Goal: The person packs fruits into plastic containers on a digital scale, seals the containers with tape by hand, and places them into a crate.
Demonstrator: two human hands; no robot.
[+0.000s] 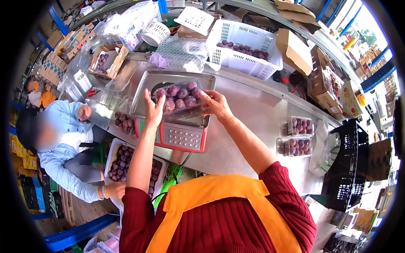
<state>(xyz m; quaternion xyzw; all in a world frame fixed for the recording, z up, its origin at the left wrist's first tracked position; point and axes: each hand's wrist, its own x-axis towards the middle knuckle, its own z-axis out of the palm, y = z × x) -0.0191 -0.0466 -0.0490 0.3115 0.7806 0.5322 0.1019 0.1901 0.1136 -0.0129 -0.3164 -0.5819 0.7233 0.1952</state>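
Note:
A clear plastic punnet of plums (180, 98) is held between my two hands, over the steel tray (145, 80) of a weighing scale. My left hand (153, 109) supports its left end, thumb and fingers along the side. At the right end, my right hand (217, 105) grips the edge with bent fingers. Whether the punnet touches the tray, I cannot tell. Below the tray is the scale's red and grey keypad (182, 138). Loose plums (125, 123) lie just left of the scale.
Two filled punnets (300, 126) sit on the steel table's right side, near a black crate (346, 164). A white crate (247, 69) with plums stands at the back. At left, a co-worker in a denim jacket (63, 122) reaches toward a plum-filled crate (113, 154).

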